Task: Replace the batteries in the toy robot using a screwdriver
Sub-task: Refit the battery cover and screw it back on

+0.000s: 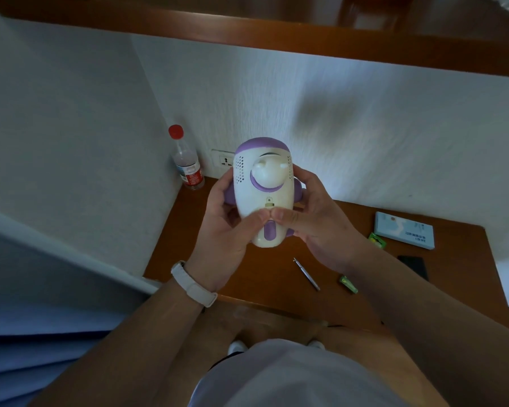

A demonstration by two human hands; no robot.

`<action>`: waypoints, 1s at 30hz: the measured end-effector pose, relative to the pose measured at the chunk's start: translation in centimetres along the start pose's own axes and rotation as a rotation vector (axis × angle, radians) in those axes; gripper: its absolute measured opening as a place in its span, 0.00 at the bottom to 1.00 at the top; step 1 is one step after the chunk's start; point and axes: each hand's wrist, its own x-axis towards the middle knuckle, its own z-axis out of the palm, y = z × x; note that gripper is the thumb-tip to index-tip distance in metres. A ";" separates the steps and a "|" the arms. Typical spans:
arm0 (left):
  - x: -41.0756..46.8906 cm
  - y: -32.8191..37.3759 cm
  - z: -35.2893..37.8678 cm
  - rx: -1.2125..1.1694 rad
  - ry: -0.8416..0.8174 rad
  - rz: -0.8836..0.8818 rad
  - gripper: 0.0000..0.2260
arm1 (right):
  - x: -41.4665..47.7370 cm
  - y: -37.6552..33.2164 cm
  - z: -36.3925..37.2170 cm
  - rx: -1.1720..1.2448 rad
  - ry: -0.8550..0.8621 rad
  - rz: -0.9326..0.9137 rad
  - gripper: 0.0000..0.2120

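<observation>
Toy robot (pixel 263 195): I am holding it up in front of my chest, above the table (pixel 276 292) and well clear of the top. The side with the speaker holes and the small lock mark (pixel 269 202) is facing me.

Handling, my judgement: the shell is looking like hard, smooth, hollow plastic, so probably light and stiff. It is rounded and glossy and could be slipping in the palms. The stubby purple side pieces are sticking out and are likely the weak parts. I am taking it by the broad white flanks, not by those.

Left hand (pixel 227 230): the forearm is coming up from below and the wrist is turning inward. The fingers are curling round the left flank and behind the body, with the palm cradling the lower half.

Right hand (pixel 315 218): it is mirroring the left, with fingers wrapping the right flank from behind.

Thumbs: the left thumb (pixel 254 220) and right thumb (pixel 285 214) are meeting tip to tip on the shell. They are lying just under the lock mark and above the purple tab (pixel 269 232). I cannot tell how hard they are pressing.

The screwdriver (pixel 306 273) is lying on the table below my right wrist, and neither hand is touching it. A small green piece (pixel 348 284), probably a battery, is lying near it.
</observation>
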 end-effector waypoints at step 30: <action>-1.8 -3.6 -0.4 0.147 0.133 -0.101 0.41 | -3.9 13.4 -6.5 -1.098 0.093 0.174 0.16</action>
